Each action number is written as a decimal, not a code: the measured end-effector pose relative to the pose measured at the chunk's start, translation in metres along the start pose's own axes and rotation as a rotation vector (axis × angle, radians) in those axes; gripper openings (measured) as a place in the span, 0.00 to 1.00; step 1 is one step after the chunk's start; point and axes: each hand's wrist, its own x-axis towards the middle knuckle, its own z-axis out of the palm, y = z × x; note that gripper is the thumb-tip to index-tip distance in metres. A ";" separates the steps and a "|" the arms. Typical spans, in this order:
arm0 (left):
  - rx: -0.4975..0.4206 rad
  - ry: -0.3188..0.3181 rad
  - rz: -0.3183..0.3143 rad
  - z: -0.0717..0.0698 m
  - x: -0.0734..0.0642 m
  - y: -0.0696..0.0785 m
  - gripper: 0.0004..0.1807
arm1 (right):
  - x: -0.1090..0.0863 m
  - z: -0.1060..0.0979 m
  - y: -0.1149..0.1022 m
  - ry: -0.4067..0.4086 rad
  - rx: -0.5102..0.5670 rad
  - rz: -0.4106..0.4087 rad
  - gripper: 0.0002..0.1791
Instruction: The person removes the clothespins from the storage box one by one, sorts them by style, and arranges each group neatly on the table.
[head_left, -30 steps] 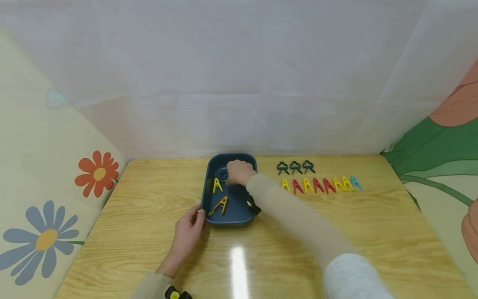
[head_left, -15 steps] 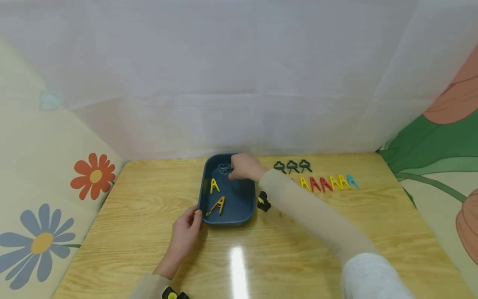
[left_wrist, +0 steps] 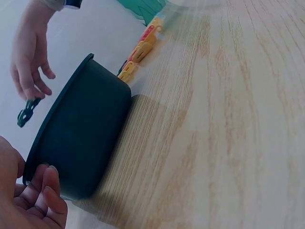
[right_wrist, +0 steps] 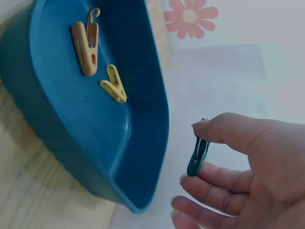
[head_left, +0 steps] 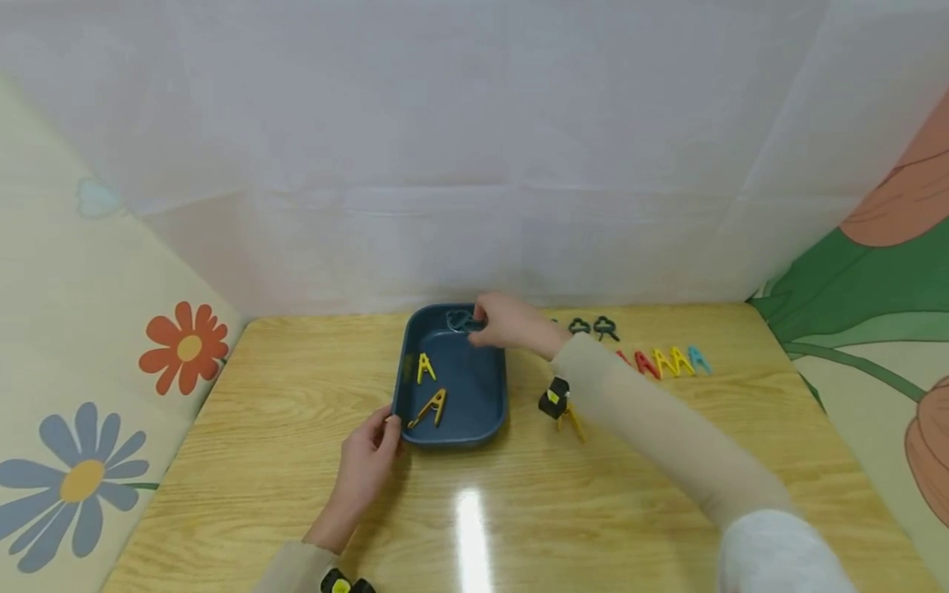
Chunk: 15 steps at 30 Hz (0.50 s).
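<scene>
My right hand pinches a dark green clip between thumb and fingers, over the far right rim of the blue bin. In the left wrist view the same clip hangs from the fingertips, apart from the bin. My left hand holds the bin's near left corner, its thumb at the rim and fingers against the outer wall. Inside the bin lie a small yellow clip and a larger orange-yellow clip with a hooked end.
Right of the bin, dark clips stand in a back row. Before them runs a row of red clips, yellow clips and a blue clip, partly hidden by my right sleeve. An orange-yellow clip lies nearer. A white sheet hangs behind.
My right hand has lifted the dark green clip out of the bin's far end and moved right and away. The left hand stays at the bin's corner.
</scene>
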 end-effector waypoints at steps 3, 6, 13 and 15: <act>-0.001 0.001 0.002 0.000 0.000 0.000 0.20 | -0.005 -0.004 0.009 0.015 0.015 -0.003 0.21; 0.002 0.005 0.004 0.001 0.000 0.000 0.20 | -0.013 -0.009 0.018 0.025 0.039 -0.003 0.21; 0.009 0.001 -0.003 0.000 0.000 0.000 0.20 | -0.032 -0.021 0.042 0.063 0.108 0.026 0.21; 0.011 0.000 -0.006 0.000 0.000 0.000 0.20 | -0.037 -0.023 0.050 0.077 0.110 0.035 0.21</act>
